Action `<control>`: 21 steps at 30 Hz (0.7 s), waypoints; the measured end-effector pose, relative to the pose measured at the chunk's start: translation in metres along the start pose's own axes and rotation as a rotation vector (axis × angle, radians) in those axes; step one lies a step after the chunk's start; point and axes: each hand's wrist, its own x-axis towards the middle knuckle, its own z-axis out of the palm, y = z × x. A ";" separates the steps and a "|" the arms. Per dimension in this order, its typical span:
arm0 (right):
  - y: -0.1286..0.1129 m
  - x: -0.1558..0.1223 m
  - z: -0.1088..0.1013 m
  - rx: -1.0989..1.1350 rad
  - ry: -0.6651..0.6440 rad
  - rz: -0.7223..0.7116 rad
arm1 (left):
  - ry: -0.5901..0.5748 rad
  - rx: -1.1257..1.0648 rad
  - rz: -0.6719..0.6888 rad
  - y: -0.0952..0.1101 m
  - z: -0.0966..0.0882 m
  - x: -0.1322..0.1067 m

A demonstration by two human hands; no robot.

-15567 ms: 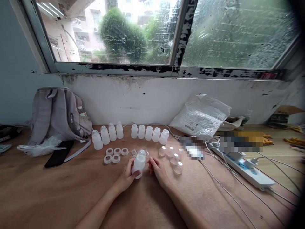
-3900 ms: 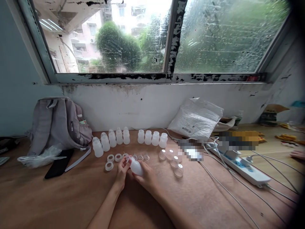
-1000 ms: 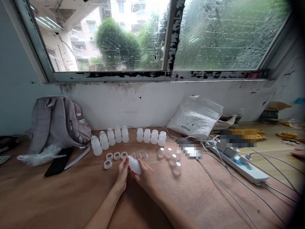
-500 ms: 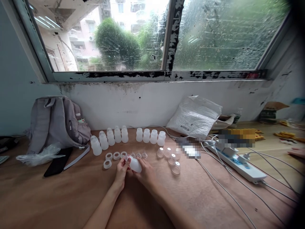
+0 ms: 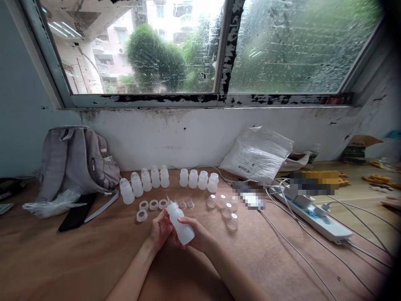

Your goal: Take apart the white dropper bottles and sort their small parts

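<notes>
Tilted in front of me is a frosted white baby bottle [image 5: 181,225], its neck to the upper left and a clear nipple at its top. My right hand [image 5: 198,235] is wrapped round the bottle's body. My left hand [image 5: 161,230] has curled fingers at the neck; their tips are partly hidden. Just beyond lie several white ring collars [image 5: 153,204] and clear nipples [image 5: 190,203]. Several clear dome caps [image 5: 232,222] lie to the right. Bottles with tops [image 5: 137,184] stand at the back left, and open bottles [image 5: 203,180] stand beside them.
A grey backpack [image 5: 78,163], a plastic bag [image 5: 52,203] and a black phone-like slab [image 5: 77,214] are on the left. To the right are a silver mailer bag [image 5: 258,152], a power strip [image 5: 326,223] and trailing cables. Another person's hand [image 5: 391,202] shows at the right edge.
The bottle has swung from nearly end-on to a lengthwise tilt, its base moving down and right. My right hand has shifted down its body; my left hand's fingers have loosened somewhat at the top.
</notes>
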 end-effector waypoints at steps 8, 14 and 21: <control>0.009 0.008 -0.003 -0.391 0.223 -0.099 | 0.000 0.022 0.041 -0.005 -0.002 0.002; 0.002 0.003 -0.008 -0.095 -0.072 0.094 | -0.121 -0.093 -0.045 0.003 0.003 -0.004; 0.016 0.008 0.004 -0.948 0.495 -0.247 | 0.049 0.043 -0.048 -0.009 0.005 0.002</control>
